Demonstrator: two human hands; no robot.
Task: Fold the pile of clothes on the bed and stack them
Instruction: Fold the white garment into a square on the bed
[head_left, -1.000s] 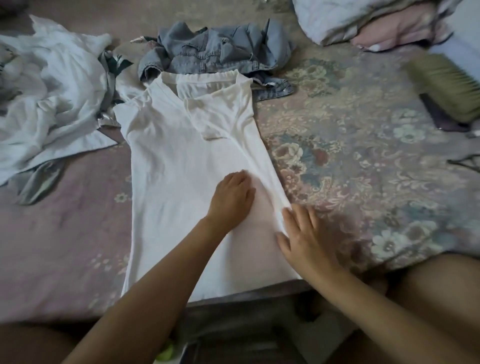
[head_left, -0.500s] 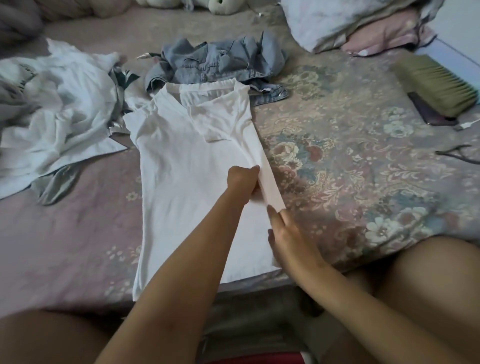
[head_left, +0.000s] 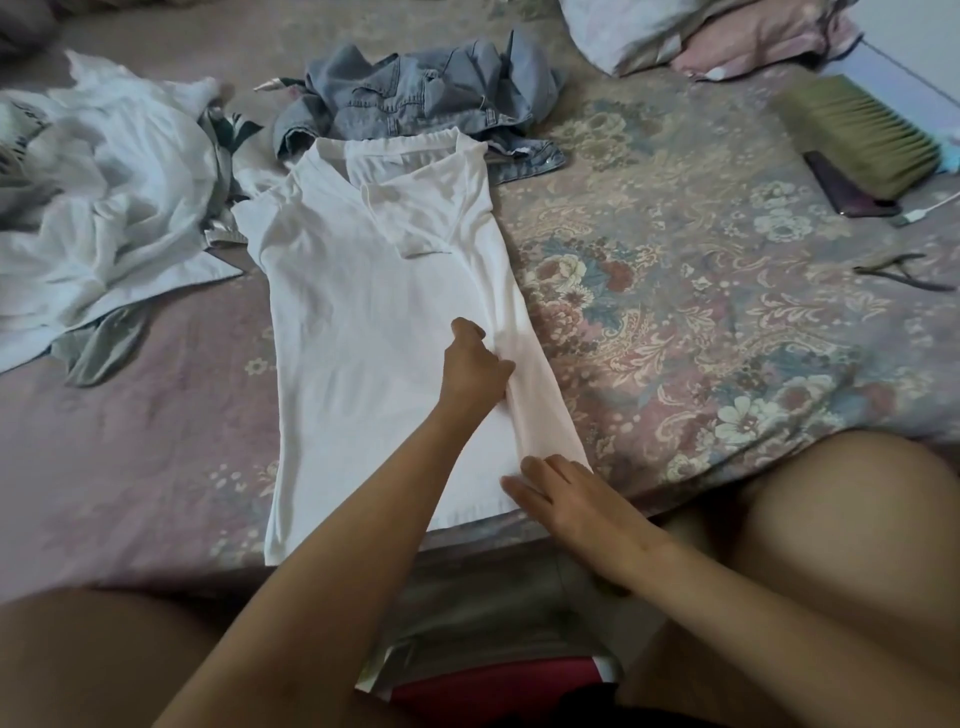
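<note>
Your left hand (head_left: 475, 366) is curling its fingers down onto the white T-shirt (head_left: 374, 322), bunching the cloth along the fold that runs down the shirt's right side; whether it is truly pinching the fabric or only pressing on it, you cannot tell from this angle. Your right hand (head_left: 563, 499) is lying with fingers straight and spread, pressing flat on the shirt's near right corner at the hem. The T-shirt is lying spread on the floral bedsheet (head_left: 701, 312), neckline away from you, its right sleeve folded inward. Just beyond the collar a crumpled denim jacket (head_left: 415, 98) is touching the shirt. To the left a heap of white clothes (head_left: 104, 197) is waiting. Far right, a hand brush (head_left: 857, 135), a phone (head_left: 847, 187) and small pliers (head_left: 904, 270) are lying on the sheet.
</note>
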